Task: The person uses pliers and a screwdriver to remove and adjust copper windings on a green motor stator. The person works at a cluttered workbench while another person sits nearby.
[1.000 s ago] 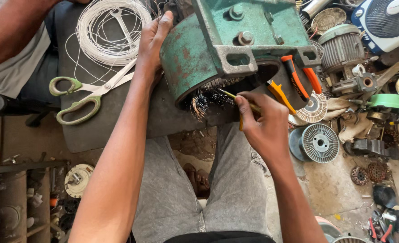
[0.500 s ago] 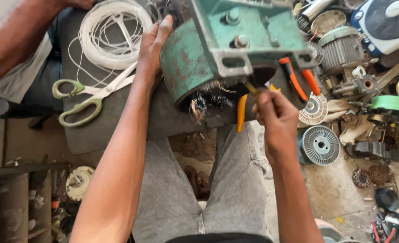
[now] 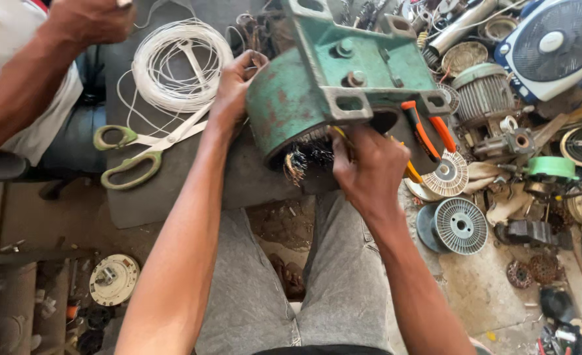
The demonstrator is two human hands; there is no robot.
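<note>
Centre of frame: green motor housing [image 3: 330,92], cast metal, paint worn and rust-spotted, lying on its side on a dark grey mat [image 3: 173,190] across the person's lap. Its flat bolted foot plate faces the camera. Frayed dark and copper windings [image 3: 304,158] spill from the open lower end.

Left hand [image 3: 235,89], centre-left: fingers spread wide and pressed against the rounded housing wall, bracing it.

Right hand [image 3: 370,167], just below the housing mouth: fingers curled tight around a yellow-handled tool [image 3: 410,172]. The tip is hidden at the opening; only a thin yellow length shows above the knuckles.

Surroundings: coil of white cord [image 3: 179,66] at upper left, green-handled scissors [image 3: 130,151] below it on the mat. Orange-handled pliers [image 3: 425,128] lie right of the housing, partly blocking the view of a finned disc [image 3: 448,174]. A ribbed grey spool [image 3: 460,227] is on the floor at right; a white fan [image 3: 557,43] is at upper right. Another person's arm [image 3: 35,79] occupies the upper left.

Change from half a second ago: the right hand has shifted left and closer to the windings, and the tool's handle is now mostly covered by the fist. The left hand's grip is unchanged.
</note>
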